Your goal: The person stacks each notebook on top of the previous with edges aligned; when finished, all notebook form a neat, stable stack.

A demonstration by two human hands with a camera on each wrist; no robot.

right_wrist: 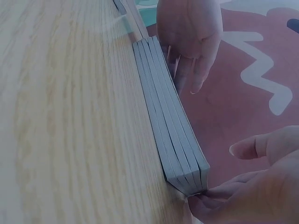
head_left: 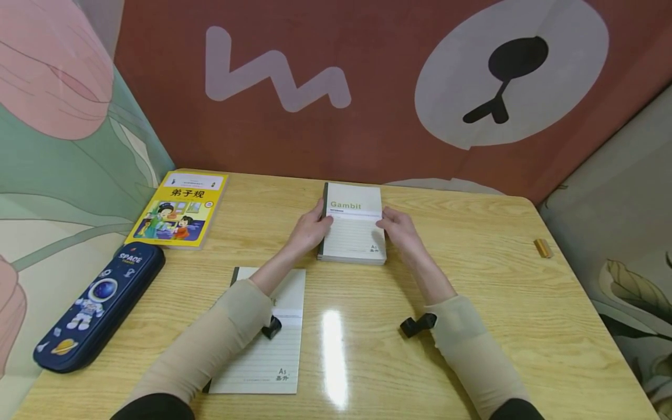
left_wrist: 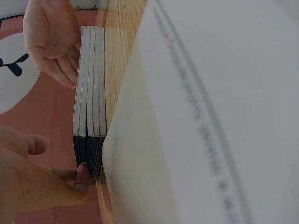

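Observation:
A stack of several notebooks (head_left: 353,233) with pale covers and dark spines lies flat near the table's far edge, "Gambit" printed on the top one. My left hand (head_left: 311,227) is at its left side; in the left wrist view the fingertips (left_wrist: 82,173) touch the dark spines while the thumb stands off the cover. On the opposite side, my right hand (head_left: 400,228) has its fingers (right_wrist: 205,203) against the stack's edge, thumb raised clear. Another notebook (head_left: 286,350) of the same kind lies under my left forearm, which hides part of it.
At the far left lies a yellow picture book (head_left: 181,195). A dark blue pencil case (head_left: 100,309) with an astronaut sits in front of it. A small brown-yellow block (head_left: 543,248) is near the table's right edge. A printed red cloth (head_left: 315,140) hangs behind the table.

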